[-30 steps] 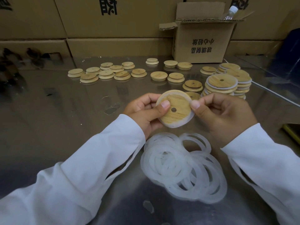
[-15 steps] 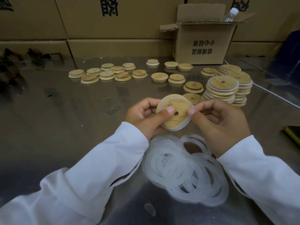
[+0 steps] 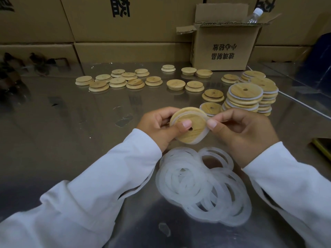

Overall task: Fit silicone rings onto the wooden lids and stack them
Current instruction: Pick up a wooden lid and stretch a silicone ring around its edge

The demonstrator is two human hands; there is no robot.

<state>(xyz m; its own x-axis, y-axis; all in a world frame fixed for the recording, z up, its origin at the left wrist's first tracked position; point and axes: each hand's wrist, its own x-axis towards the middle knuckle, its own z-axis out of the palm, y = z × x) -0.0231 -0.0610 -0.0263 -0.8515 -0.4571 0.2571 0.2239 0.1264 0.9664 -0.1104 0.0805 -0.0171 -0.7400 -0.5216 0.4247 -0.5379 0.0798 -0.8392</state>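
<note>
Above the steel table I hold a round wooden lid point(image 3: 194, 130) with a centre hole, tilted toward me. My left hand point(image 3: 159, 126) grips its left side, thumb pressed near the hole. My right hand point(image 3: 245, 133) pinches the translucent silicone ring point(image 3: 204, 136) at the lid's right edge; the ring sits part way round the rim. A pile of loose silicone rings point(image 3: 202, 187) lies on the table just below my hands. Stacks of ringed lids point(image 3: 245, 97) stand to the right behind my right hand.
Several bare wooden lids point(image 3: 118, 81) lie scattered across the far table. An open cardboard box point(image 3: 225, 47) with a plastic bottle point(image 3: 253, 15) stands at the back right. Large cartons point(image 3: 125, 24) wall the back. A dark-yellow object point(image 3: 322, 147) lies at the right edge.
The lid has tilted further and the ring has been worked round its lower right edge. My hands stay in about the same place over the ring pile.
</note>
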